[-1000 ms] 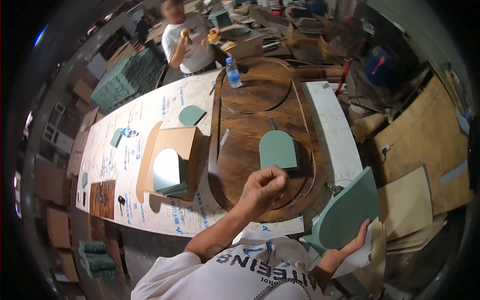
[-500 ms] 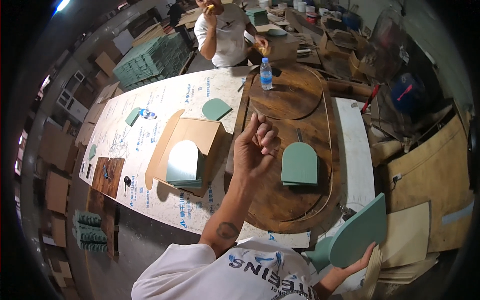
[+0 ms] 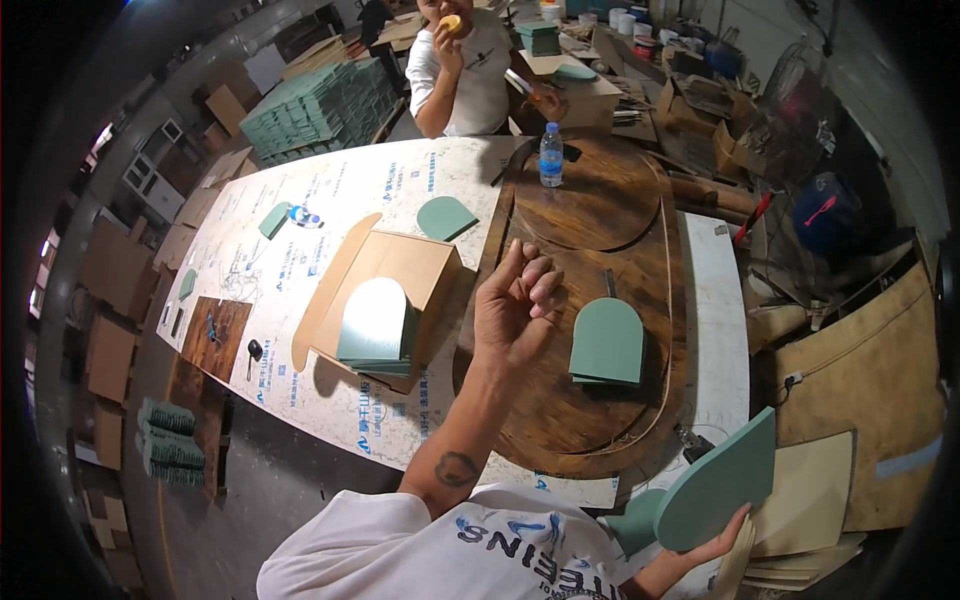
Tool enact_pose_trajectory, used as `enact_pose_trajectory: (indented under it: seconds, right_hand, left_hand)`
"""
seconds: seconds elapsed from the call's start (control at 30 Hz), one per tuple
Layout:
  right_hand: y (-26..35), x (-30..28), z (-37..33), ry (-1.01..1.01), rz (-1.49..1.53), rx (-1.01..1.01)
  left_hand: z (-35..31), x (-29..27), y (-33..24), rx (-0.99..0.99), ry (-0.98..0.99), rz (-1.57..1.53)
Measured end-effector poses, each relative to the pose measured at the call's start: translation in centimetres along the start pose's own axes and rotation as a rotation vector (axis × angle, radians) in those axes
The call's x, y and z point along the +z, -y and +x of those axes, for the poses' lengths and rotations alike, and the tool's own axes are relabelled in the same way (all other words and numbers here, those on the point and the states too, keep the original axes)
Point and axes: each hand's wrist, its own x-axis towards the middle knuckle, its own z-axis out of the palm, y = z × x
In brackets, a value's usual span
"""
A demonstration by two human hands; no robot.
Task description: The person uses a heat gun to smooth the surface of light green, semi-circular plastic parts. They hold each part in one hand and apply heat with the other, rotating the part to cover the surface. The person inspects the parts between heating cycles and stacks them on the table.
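My left hand [image 3: 520, 308] is raised over the brown wooden board [image 3: 545, 440], its fingers curled and thumb pressed to the index finger. If anything is pinched there, it is too small to make out. Low on the right, my right hand [image 3: 712, 542] grips a green arched panel [image 3: 722, 480] by its lower edge, tilted on its side. Behind it, another green piece [image 3: 636, 522] shows in part. Just right of my left hand, a small stack of green arched panels [image 3: 607, 342] lies on the wooden board. Another stack [image 3: 376, 325] rests on an open cardboard box [image 3: 428, 262] to the left.
A water bottle [image 3: 551, 156] stands at the wooden board's far end. A single green panel [image 3: 446, 217] lies on the white table [image 3: 340, 165]. Across the table a person [image 3: 470, 75] holds food near the mouth. Pale sheets [image 3: 803, 495] lean at right; stacked green panels [image 3: 318, 108] stand behind.
The whole view has shifted slightly. My right hand and its panel sit a little lower in the picture. My left hand keeps its curled pose. The other person's arm has moved slightly.
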Motion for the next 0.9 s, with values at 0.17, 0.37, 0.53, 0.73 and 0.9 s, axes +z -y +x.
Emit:
enact_pose_trajectory:
  seconds: [0.17,0.37,0.53,0.73,0.9]
  right_hand:
    - [-0.3,-0.1,-0.3,0.070,-0.097,-0.127]
    - [0.6,1.2,-0.6,-0.011,-0.063,-0.053]
    - [0.7,2.0,-0.8,0.006,-0.090,0.003]
    - [1.2,4.1,-0.9,0.053,-0.046,0.037]
    - [2.8,7.0,-1.0,0.023,0.141,0.292]
  left_hand:
    - [-0.4,-0.4,-0.1,-0.021,-0.027,0.018]
    - [-1.5,-1.3,0.0,-0.048,-0.120,0.044]
    - [-2.5,-2.9,-0.3,-0.070,-0.208,0.124]
    - [-2.6,-2.2,-0.7,-0.047,-0.383,0.154]
    - [-3.4,-3.8,-1.3,-0.082,-0.321,0.180]
